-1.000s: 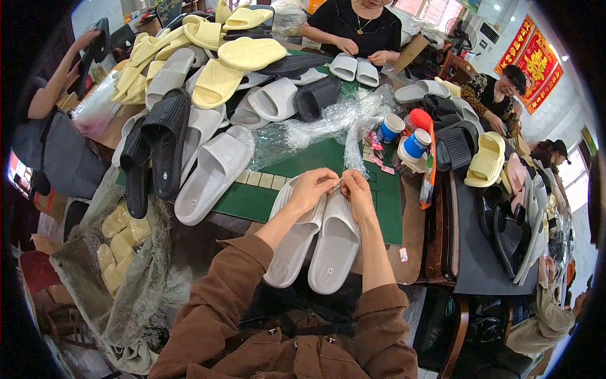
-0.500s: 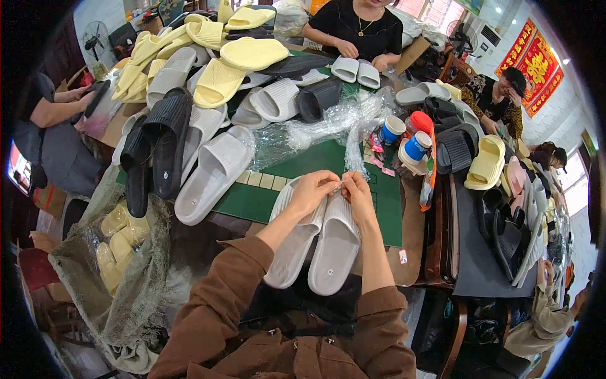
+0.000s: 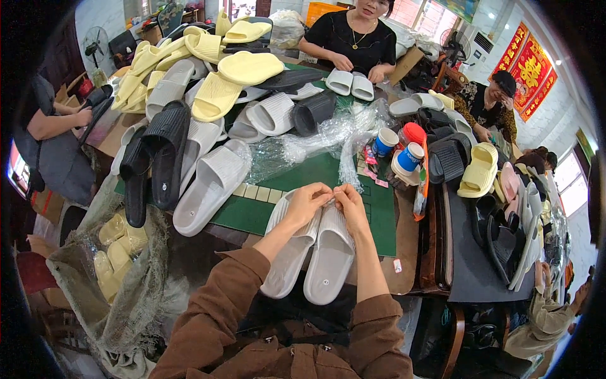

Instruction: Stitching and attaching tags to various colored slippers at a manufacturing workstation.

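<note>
Grey slippers (image 3: 328, 265) – one pair, side by side at the near edge of the table, toes pointing away – are under both hands. Far left: a co-worker (image 3: 53, 136) holding a dark slipper (image 3: 95, 114). Nearer, an open sack (image 3: 142, 284) with yellow slippers (image 3: 118, 256) inside, apparently in clear film, so those look further along. Next, a mixed heap (image 3: 249, 66) of yellow, grey and black slippers, piled loose, no wrapping made out; probably mostly left to do. One big grey slipper (image 3: 192, 208) lies at its near end, apart from the pair. Left hand (image 3: 304, 207) is above the pair's straps, thumb and finger pinched together; right hand (image 3: 352, 210) just beside it, same pinch, tips meeting. Anything between the tips is too small – cannot tell what they have hold of. My read: pair laid out and matched, handwork midway, no bag around it yet. Beyond the hands, clear plastic (image 3: 303, 148) lies on the green table top (image 3: 315, 167). Then paper cups (image 3: 409, 158), and at right more loose slippers (image 3: 478, 170) in yellow, black, pink and grey, likely also waiting.
</note>
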A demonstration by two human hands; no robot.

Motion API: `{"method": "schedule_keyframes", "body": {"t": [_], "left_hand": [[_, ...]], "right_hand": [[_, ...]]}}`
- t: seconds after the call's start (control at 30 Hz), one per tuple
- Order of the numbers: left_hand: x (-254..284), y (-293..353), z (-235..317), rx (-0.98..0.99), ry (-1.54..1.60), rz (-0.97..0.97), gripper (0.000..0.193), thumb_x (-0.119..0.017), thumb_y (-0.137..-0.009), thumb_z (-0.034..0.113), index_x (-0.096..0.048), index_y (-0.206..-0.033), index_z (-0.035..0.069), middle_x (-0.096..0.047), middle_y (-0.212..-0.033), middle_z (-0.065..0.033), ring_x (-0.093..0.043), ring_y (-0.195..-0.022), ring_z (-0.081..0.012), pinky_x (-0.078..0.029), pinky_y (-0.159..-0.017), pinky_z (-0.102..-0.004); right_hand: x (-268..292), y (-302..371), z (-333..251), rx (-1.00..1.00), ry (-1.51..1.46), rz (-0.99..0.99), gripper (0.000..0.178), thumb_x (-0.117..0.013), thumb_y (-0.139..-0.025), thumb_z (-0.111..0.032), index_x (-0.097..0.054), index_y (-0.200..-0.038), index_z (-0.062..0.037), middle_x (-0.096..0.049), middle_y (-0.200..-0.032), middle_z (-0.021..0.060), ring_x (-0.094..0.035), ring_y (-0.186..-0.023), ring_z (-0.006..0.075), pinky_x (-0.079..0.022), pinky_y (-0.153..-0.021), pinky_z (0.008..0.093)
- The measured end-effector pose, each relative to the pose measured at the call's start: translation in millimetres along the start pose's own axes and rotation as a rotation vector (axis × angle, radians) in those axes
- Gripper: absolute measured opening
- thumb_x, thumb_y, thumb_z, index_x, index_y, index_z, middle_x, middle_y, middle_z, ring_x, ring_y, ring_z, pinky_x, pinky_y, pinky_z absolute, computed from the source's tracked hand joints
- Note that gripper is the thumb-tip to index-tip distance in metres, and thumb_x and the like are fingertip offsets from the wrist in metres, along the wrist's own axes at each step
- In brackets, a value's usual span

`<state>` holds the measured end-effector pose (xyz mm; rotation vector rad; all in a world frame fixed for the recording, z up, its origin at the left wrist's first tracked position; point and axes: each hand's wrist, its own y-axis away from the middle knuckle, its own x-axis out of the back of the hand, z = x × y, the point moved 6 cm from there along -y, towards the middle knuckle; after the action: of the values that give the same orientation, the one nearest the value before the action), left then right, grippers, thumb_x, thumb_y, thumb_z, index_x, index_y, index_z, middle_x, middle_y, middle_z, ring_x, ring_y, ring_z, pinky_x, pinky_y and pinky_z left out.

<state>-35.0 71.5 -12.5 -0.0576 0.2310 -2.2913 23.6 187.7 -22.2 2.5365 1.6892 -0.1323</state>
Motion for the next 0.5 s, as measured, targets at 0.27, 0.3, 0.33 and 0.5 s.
{"method": "schedule_keyframes", "body": {"t": [0.27,0.3,0.33,0.5], "left_hand": [[-0.4,1.7,11.3,-0.045,-0.110,0.001,0.011,-0.062,-0.086,0.010,-0.063,-0.089,0.000,-0.061,-0.075,-0.0017,-0.053,-0.067,-0.0086,-0.043,-0.062,-0.0242],[-1.1,2.7,13.5,-0.035,-0.121,0.001,0.011,-0.062,-0.086,0.010,-0.063,-0.089,0.000,-0.061,-0.075,-0.0021,-0.054,-0.068,-0.0090,-0.043,-0.063,-0.0245],[-1.8,3.3,14.5,-0.026,-0.131,0.000,0.011,-0.062,-0.085,0.010,-0.063,-0.088,0.000,-0.061,-0.075,-0.0024,-0.054,-0.068,-0.0093,-0.044,-0.063,-0.0247],[-2.7,3.5,7.0,-0.093,-0.156,-0.047,0.009,-0.061,-0.086,0.008,-0.063,-0.090,0.000,-0.061,-0.078,-0.0014,-0.055,-0.073,-0.0083,-0.044,-0.066,-0.0245]], "right_hand": [[3.1,0.9,-0.3,0.027,0.056,0.030,0.016,-0.055,-0.093,-0.021,-0.054,-0.085,-0.0073,-0.048,-0.069,-0.0045,-0.041,-0.060,0.0048,-0.034,-0.055,0.0205],[4.0,0.1,0.5,0.030,0.056,0.030,0.016,-0.055,-0.093,-0.021,-0.054,-0.085,-0.0073,-0.048,-0.069,-0.0045,-0.041,-0.060,0.0048,-0.034,-0.055,0.0205],[6.6,-1.0,2.6,0.010,0.049,0.055,0.016,-0.055,-0.093,-0.021,-0.054,-0.086,-0.0072,-0.047,-0.069,-0.0044,-0.041,-0.060,0.0049,-0.034,-0.055,0.0206],[5.3,-2.7,4.1,-0.054,0.002,0.097,0.017,-0.054,-0.094,-0.022,-0.054,-0.087,-0.0071,-0.046,-0.069,-0.0043,-0.041,-0.060,0.0051,-0.034,-0.055,0.0206]]}}
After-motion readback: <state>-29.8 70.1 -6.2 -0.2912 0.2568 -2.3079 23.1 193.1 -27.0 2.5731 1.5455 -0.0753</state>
